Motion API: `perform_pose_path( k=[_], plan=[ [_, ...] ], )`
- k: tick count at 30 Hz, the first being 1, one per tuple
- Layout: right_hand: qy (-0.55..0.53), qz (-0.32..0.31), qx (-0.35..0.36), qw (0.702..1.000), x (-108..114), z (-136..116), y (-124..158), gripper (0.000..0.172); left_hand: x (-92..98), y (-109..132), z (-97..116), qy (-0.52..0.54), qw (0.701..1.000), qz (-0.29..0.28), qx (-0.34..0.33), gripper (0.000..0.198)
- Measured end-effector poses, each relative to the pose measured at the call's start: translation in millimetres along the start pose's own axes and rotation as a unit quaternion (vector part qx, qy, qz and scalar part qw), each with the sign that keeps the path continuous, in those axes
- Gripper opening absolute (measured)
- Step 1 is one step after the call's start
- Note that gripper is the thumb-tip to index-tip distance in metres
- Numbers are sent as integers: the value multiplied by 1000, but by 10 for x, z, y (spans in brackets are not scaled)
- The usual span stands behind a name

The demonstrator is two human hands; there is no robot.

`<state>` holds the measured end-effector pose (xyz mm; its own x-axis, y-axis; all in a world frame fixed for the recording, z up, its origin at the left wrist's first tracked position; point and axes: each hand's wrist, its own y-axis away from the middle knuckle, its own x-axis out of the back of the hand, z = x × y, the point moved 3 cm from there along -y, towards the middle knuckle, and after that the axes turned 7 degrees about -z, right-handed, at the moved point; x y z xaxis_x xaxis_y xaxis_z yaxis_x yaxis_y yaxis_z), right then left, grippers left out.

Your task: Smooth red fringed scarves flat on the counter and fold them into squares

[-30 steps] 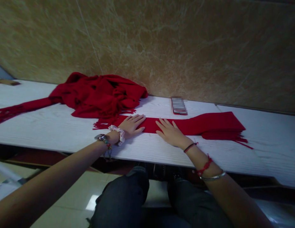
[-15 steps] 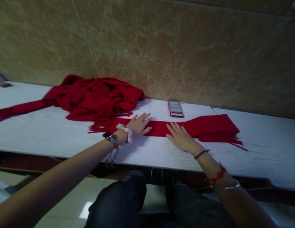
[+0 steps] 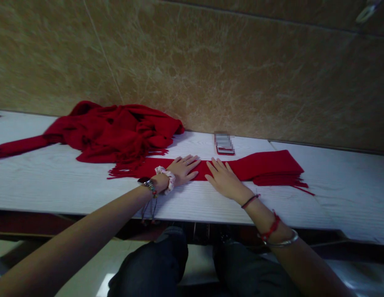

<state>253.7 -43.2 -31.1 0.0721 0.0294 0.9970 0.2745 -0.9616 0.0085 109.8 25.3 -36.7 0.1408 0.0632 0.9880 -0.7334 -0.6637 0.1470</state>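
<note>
A red fringed scarf (image 3: 266, 165) lies folded in a long flat strip along the white table, its layered fringed end at the right. My left hand (image 3: 182, 170) rests flat on the strip's left part, fingers spread. Close beside it, my right hand (image 3: 224, 179) also presses flat on the strip, with its fingers apart. Between the two hands a short stretch of red cloth shows. The strip's left end meets a heap of crumpled red cloth (image 3: 117, 128) with fringes, and I cannot tell where one ends and the other begins.
Behind the strip lies a small phone-like object (image 3: 224, 143) with a red edge, its face blurred out. A brown marbled wall (image 3: 192, 74) rises along the back of the white table (image 3: 49, 181). My legs are below the front edge.
My right hand has slid left along the strip, nearer to my left hand. My left hand stays flat on the cloth, slightly farther right along it. The view has shifted a little.
</note>
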Motion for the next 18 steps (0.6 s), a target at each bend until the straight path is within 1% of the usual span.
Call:
perform_pose_path(
  k=[2, 4, 6, 7, 10, 13, 15, 16, 18],
  plan=[
    [-11, 8, 21, 1000, -8, -123, -73, 53, 4, 16, -33, 12, 999, 4, 34, 49],
    [-21, 7, 32, 999, -38, -178, -110, 51, -8, 67, -134, 23, 996, 10, 91, 48],
    [-24, 2, 27, 999, -68, -137, -91, 51, -32, 151, -268, 22, 990, 14, 136, 47],
    [-23, -2, 19, 1000, -80, -84, -63, 52, -45, 198, -332, 17, 989, 15, 145, 47],
    [-15, -12, -14, 1000, -97, 130, 54, 53, -80, 321, -464, 1, 990, 21, 143, 46],
    [-21, -8, -33, 999, -86, 270, 117, 52, -100, 377, -495, -1, 989, 28, 143, 46],
    [-34, 15, -24, 999, -50, 253, 90, 51, -93, 393, -479, -5, 990, 42, 138, 47],
    [-41, 34, -10, 999, -20, 207, 60, 50, -81, 405, -465, -11, 991, 54, 122, 49],
    [-48, 72, 38, 996, 46, 53, -14, 47, -47, 459, -433, -28, 994, 84, 59, 53]
  ],
)
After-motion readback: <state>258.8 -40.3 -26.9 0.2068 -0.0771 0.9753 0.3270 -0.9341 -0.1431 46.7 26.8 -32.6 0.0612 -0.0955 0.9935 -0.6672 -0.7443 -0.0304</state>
